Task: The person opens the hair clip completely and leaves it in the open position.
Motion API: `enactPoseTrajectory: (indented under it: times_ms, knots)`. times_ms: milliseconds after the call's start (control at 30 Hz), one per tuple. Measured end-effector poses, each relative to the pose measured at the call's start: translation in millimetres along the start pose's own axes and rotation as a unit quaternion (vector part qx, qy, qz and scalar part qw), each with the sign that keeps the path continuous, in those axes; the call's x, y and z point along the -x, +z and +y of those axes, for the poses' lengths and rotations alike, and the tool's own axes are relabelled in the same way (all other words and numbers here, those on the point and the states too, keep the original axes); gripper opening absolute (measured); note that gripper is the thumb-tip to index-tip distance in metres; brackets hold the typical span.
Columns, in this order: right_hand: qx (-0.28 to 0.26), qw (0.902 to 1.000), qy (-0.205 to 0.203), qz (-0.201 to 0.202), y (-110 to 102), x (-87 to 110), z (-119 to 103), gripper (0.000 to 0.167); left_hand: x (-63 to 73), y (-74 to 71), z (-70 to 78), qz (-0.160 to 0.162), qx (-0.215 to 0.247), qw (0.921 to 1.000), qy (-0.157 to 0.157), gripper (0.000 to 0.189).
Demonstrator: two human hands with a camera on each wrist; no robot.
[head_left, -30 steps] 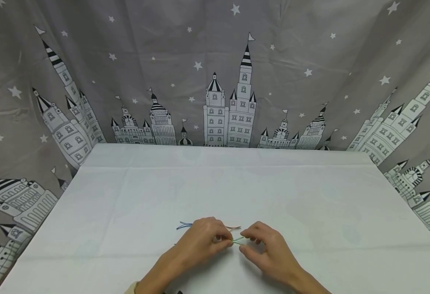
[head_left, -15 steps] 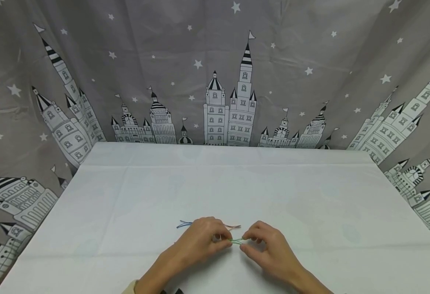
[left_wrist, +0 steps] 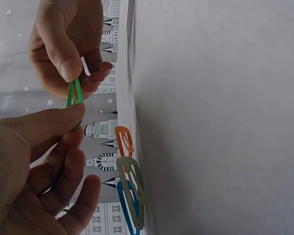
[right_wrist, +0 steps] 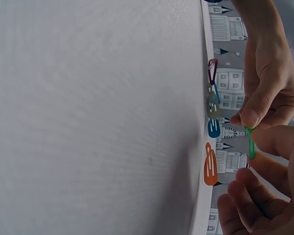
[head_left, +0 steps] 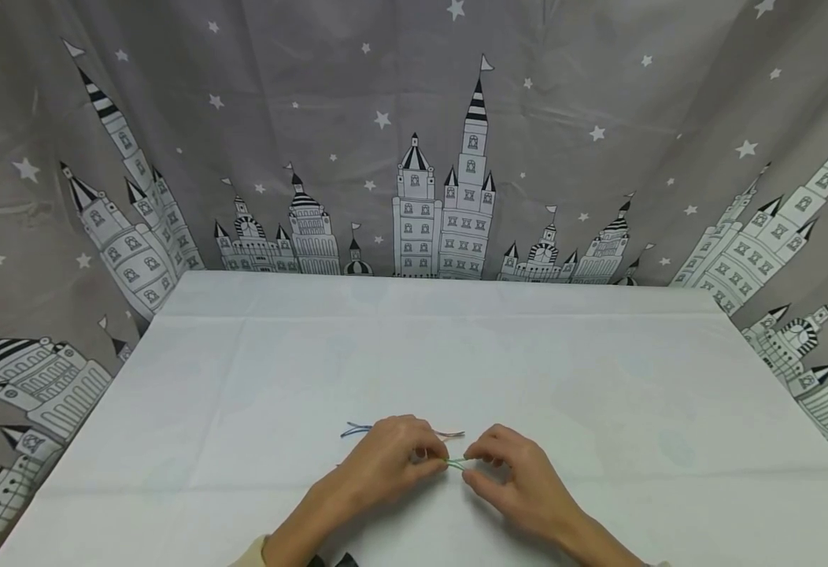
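Observation:
Between my two hands is a green snap hair clip point(head_left: 455, 464), held a little above the white tabletop. My left hand point(head_left: 389, 461) pinches one end of it between thumb and forefinger. The thumb and forefinger of my right hand point(head_left: 520, 476) grip the other end. In the head view the clip's two layers stand spread apart at the right. The left wrist view shows its narrow green strips point(left_wrist: 74, 93) running from one set of fingertips to the other. The other fingers of both hands are loosely bent.
Beyond my hands lie more snap clips: an orange one point(right_wrist: 210, 166), a grey-green one point(right_wrist: 213, 105), a blue one point(right_wrist: 214, 128) and a dark red one point(right_wrist: 212, 71). My left hand partly hides this group in the head view. A grey castle-print curtain point(head_left: 279, 118) hangs behind the table.
The head view has tilted down very slightly. Both hands keep their hold on the green hair clip, with only tiny finger shifts.

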State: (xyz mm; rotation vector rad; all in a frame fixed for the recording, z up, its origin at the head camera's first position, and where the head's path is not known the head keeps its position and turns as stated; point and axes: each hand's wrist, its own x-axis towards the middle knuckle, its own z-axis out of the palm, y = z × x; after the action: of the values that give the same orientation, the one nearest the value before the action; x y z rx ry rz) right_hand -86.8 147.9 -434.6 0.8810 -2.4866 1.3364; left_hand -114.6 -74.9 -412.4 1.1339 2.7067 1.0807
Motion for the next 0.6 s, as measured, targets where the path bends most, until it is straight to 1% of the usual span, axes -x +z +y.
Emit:
enactPoseTrajectory:
  times_ms: [300, 467, 600]
  knots:
    - [0.009, 0.9996, 0.023, -0.01, -0.8, -0.8, -0.6, 0.02, -0.4, -0.3, -0.8, -0.017, -0.01, 0.9997, -0.011, 0.007]
    - [0.004, 0.9995, 0.03, -0.011, -2.3, -1.5, 0.9, 0.016, -0.5, -0.7, -2.3, -0.029, -0.01, 0.9993, -0.02, 0.006]
    - [0.001, 0.9993, 0.035, -0.011, -1.6, -1.9, 2.4, 0.016, 0.2, -0.4, -3.5, -0.032, -0.008, 0.999, -0.029, 0.005]
